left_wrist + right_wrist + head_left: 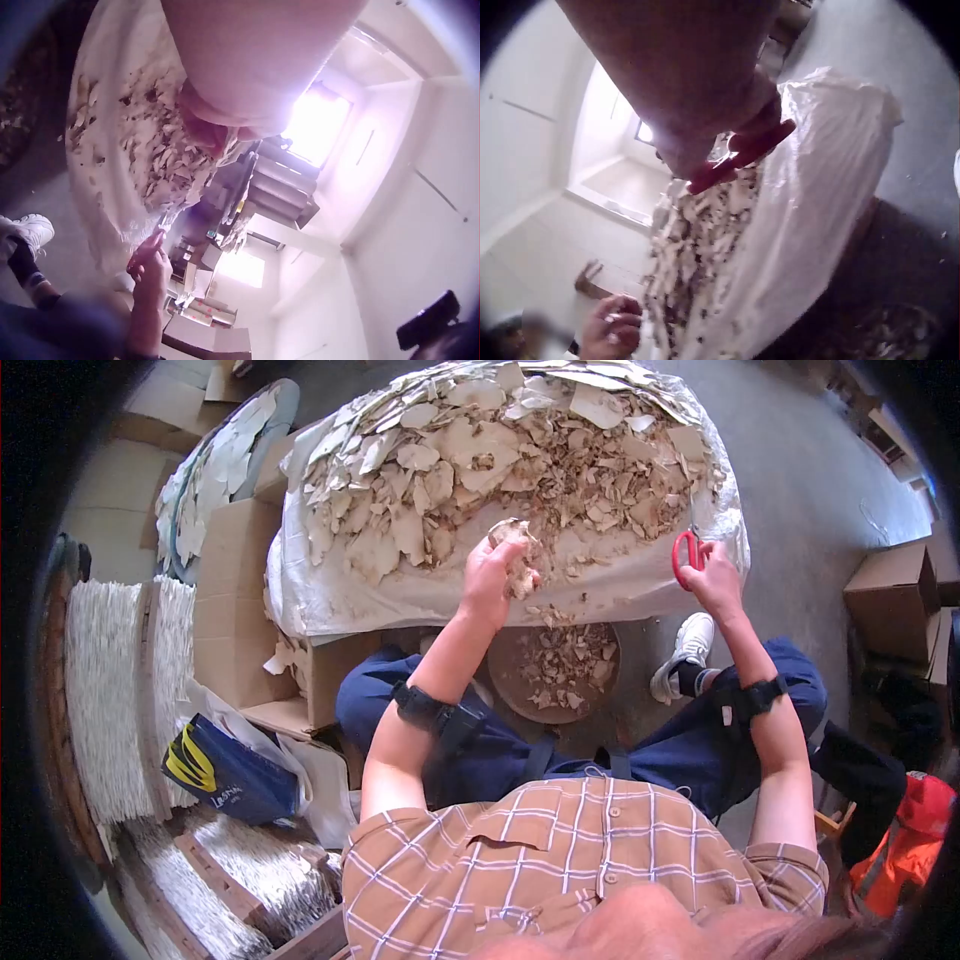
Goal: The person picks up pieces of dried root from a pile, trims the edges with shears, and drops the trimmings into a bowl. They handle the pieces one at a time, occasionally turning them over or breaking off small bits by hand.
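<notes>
My left hand [484, 582] holds a ragged, pale, flaky piece [523, 578] with brownish patches, thumb across it, above the near edge of a table covered in white plastic sheeting [400, 608]. Further right, my right hand [716, 586] grips red-handled scissors [677, 560]; the blades are mostly hidden in the head view. In the right wrist view the red handles [769, 142] show below the dark forearm. A broad heap of thin, cream-coloured flakes and brown crumbs [480, 455] covers the table beyond both hands.
Between the person's knees, a round brown basin [503, 685] on the floor holds small scraps. An open cardboard box [235, 610] stands at the left, near stacked pale sheets [105, 700] and a blue-and-yellow bag [235, 770]. More cardboard boxes [890, 600] sit at the right.
</notes>
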Demonstrator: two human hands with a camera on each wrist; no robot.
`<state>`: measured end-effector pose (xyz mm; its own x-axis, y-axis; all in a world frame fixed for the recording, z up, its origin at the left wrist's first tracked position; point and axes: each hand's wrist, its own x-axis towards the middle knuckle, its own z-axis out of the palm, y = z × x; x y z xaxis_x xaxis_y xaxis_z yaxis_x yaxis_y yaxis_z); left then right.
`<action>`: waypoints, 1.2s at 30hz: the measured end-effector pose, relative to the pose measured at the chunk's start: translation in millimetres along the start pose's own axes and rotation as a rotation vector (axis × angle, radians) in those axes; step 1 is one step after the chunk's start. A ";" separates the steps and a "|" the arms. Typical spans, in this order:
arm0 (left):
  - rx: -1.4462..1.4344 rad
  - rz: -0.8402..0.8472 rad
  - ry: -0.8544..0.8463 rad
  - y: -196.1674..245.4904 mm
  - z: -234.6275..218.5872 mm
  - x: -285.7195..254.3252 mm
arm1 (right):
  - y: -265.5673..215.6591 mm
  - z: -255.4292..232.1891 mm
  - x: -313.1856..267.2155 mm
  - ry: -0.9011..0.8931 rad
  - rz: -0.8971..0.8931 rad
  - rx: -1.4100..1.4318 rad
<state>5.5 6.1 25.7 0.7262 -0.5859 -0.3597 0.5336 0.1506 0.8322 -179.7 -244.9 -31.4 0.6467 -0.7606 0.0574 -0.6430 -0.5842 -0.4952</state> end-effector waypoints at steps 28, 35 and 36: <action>0.176 0.123 -0.306 -13.1 8.2 -7.7 | -116.8 -16.2 -35.8 -0.134 -0.700 0.217; 0.197 0.097 -0.347 -15.5 4.9 -6.3 | -113.0 -14.4 -38.6 -0.212 -0.703 0.182; 0.191 0.075 -0.356 -16.0 3.3 -5.0 | -112.2 -13.1 -39.1 -0.213 -0.717 0.185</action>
<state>-8.1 4.0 15.7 0.5467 -0.8230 -0.1542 0.3707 0.0727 0.9259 -138.1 -153.4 33.3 0.9565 -0.1317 0.2603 0.0305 -0.8423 -0.5382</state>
